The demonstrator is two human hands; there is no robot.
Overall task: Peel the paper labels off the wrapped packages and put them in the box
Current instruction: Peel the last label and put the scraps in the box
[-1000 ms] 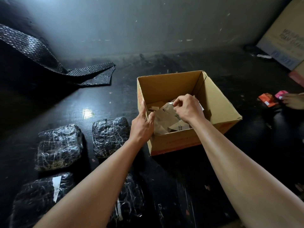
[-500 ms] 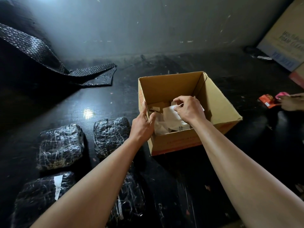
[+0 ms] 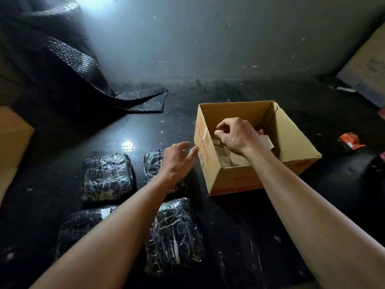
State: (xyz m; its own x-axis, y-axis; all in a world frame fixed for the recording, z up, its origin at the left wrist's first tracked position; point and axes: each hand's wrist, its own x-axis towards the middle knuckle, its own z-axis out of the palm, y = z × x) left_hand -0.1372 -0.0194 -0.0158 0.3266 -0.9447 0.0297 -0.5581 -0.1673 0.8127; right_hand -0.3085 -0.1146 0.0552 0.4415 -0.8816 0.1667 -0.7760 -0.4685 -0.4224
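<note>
While the peeled labels (image 3: 229,159) lie heaped in the bottom of the open cardboard box (image 3: 239,180), the one that was being pinched above them half a second ago no longer shows between the fingertips; a pale edge of paper peeks out to the right of the right hand (image 3: 237,136), so it has probably dropped or is about to. That hand hangs inside the box mouth, back upward, fingers curled with thumb and forefinger drawn close together; whether they still grasp any paper I cannot tell. The left hand (image 3: 177,157) has come off the near-left rim it was steadying and now hovers just beside the box's left wall, fingers loosely spread and holding nothing, above one of the wrapped packages (image 3: 107,176). This reads as one label delivered and the left hand turning back toward the four packages on the dark floor. The nearest left package (image 3: 83,226) still carries a white label (image 3: 105,212), so peeling remains to be done.
</note>
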